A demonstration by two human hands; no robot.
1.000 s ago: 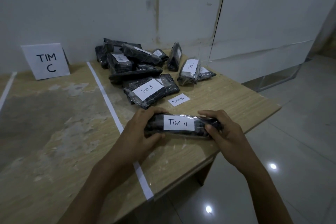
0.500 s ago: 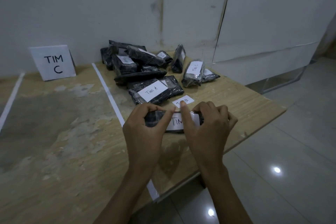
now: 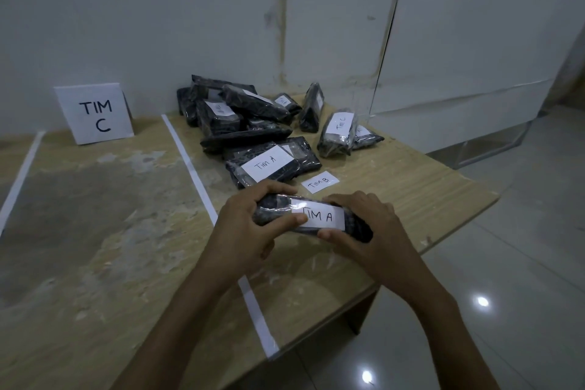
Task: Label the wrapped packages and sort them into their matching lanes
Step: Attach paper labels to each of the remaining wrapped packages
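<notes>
A black wrapped package [image 3: 357,225] with a white "TIM A" label [image 3: 323,217] is held just above the table between both hands. My left hand [image 3: 250,228] grips its left end, thumb pressing on the label's left edge. My right hand [image 3: 367,231] grips its right end, fingers over the top and thumb under the label. A loose "TIM B" label [image 3: 319,181] lies on the table just behind. Farther back sits a pile of black packages [image 3: 247,123], one marked "TIM A" [image 3: 269,165] and one marked "TIM C" [image 3: 337,133].
A "TIM C" sign [image 3: 95,112] leans on the wall at the back left. White tape lines [image 3: 202,187] split the wooden table [image 3: 95,231] into lanes. The table's right edge [image 3: 443,241] drops to a tiled floor.
The package has turned so its "TIM A" label faces me again. My right hand slid from over the label to the package's right end, and my left thumb now presses the label.
</notes>
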